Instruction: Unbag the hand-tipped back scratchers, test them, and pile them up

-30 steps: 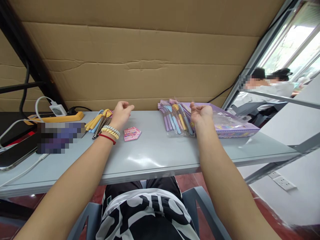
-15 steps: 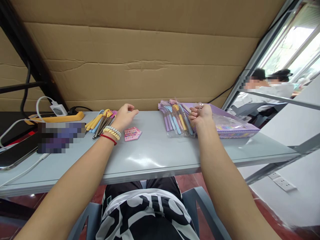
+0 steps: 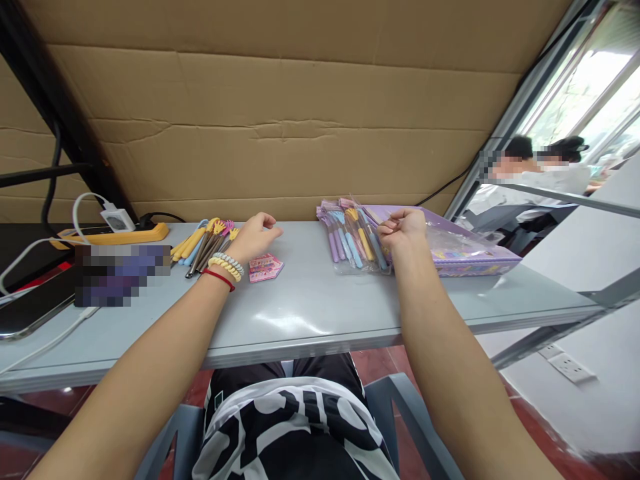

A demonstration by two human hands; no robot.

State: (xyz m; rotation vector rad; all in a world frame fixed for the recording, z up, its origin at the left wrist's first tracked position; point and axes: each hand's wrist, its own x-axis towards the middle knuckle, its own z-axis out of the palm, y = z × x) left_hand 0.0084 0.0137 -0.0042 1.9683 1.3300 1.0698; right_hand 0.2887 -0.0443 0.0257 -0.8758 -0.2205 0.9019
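My left hand [image 3: 256, 237] hovers over the table between loose pens and small pink cards [image 3: 266, 268]; its thumb and fingers stand apart, with nothing visible between them. The loose pens [image 3: 194, 248], yellow, blue and brown with hand-shaped tops, lie left of that wrist. My right hand [image 3: 406, 230] is closed, fingers curled in beside the bagged pens and over the near-left part of a purple box [image 3: 475, 267]. Whatever those fingers may hold is hidden. Several similar pens [image 3: 350, 241], purple, blue and yellow, lie in clear plastic sleeves left of the right hand.
At the left are a yellow power strip [image 3: 145, 233] with a white charger [image 3: 117, 217], a dark phone [image 3: 40, 310] and a blurred-out item [image 3: 123, 275]. A cardboard wall [image 3: 300, 160] backs the grey table [image 3: 310, 307]. Two people sit beyond the frame at right.
My left hand has lowered slightly and shifted right. My right hand's fingers have turned a little, and the shiny bit at its fingertips no longer shows. Pens, cards and box stay put.
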